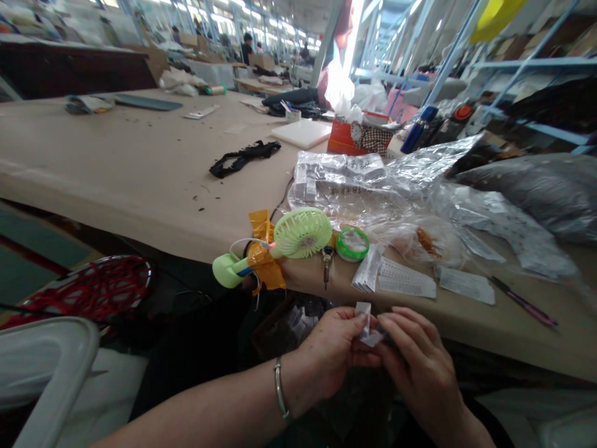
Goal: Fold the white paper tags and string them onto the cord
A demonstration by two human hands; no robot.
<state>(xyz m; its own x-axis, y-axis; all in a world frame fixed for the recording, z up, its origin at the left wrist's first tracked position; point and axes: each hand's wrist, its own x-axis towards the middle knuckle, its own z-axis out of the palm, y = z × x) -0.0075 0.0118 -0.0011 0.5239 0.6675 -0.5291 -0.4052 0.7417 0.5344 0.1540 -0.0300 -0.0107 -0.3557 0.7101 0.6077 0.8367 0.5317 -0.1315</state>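
A small white strip [362, 310] is pinched between the thumb and fingers of the left hand [334, 346], just off the near edge of the tabletop [153, 165]. The right hand [422, 354] is held close beside it, fingers bent; whether the strip is also gripped there cannot be told, the fingertips being blurred. Beyond the hands, printed slips [407, 279] are laid along the edge, with a slim tool [525, 303] to their right. To their left are set a green tub [352, 244], a pointed tool [326, 269] and a green fan [304, 233], secured with orange tape [267, 264].
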